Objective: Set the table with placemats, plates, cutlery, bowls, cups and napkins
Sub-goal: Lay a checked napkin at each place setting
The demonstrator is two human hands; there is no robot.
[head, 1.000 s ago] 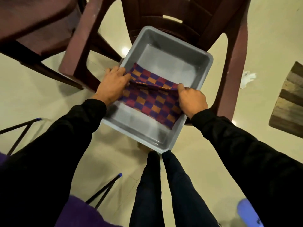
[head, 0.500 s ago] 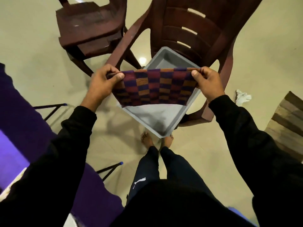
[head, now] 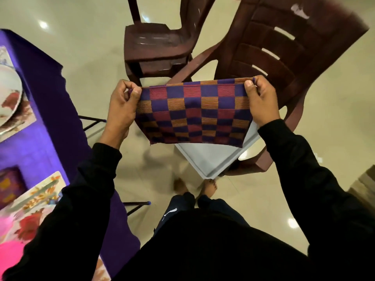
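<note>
- Pinching the top corners of a checked napkin (head: 193,110), the left hand (head: 121,106) at 9 o'clock and the right hand (head: 260,100) at 3 o'clock hold it stretched flat in the air.
- It hangs above a grey tub (head: 213,161) on a brown chair (head: 284,63).
- At 8 o'clock, a purple-clothed desk (head: 46,110) carries a plate (head: 9,98) and floral placemats (head: 34,203).

A table (head: 38,126) draped in a purple cloth stands at the left. On it, toward its far edge, a floral placemat (head: 24,116) carries a white patterned plate (head: 8,94). Nearer, another floral placemat (head: 34,201) lies at the table's right edge, with a folded checked napkin (head: 10,187) just beside it. The pale tiled floor (head: 91,57) bears two dark brown chairs (head: 156,49); a grey tray (head: 213,159) sits on the closer one.
</note>
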